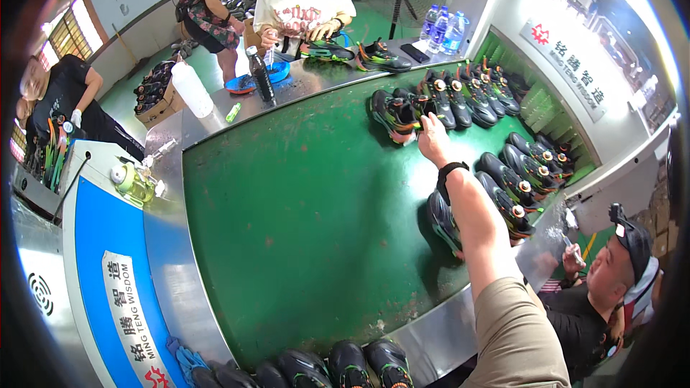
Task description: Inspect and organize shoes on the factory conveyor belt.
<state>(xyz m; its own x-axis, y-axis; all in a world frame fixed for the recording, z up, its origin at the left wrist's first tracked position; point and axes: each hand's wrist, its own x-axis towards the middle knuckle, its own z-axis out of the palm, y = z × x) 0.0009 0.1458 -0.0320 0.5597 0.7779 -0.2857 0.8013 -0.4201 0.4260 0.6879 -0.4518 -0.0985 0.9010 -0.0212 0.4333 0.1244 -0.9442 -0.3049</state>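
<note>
My right hand (434, 142) reaches far across the green belt from the lower right, a black band round its wrist. Its fingers are closed on the edge of a black sneaker (388, 116) with orange and green trim, in a pair at the near-left end of the far row. Exactly which part of the sneaker they pinch is too small to tell. To the right of that pair, several black sneakers (460, 104) stand side by side. Under my forearm another dark sneaker (444, 223) is partly hidden. My left hand is out of the picture.
More sneakers (517, 176) line the right side by a lit tunnel (553, 111). Several shoes (348, 363) sit along the near edge. Across the belt (287, 230), a co-worker (305, 11) handles a shoe beside bottles (262, 75); another co-worker (611, 273) sits close on the right.
</note>
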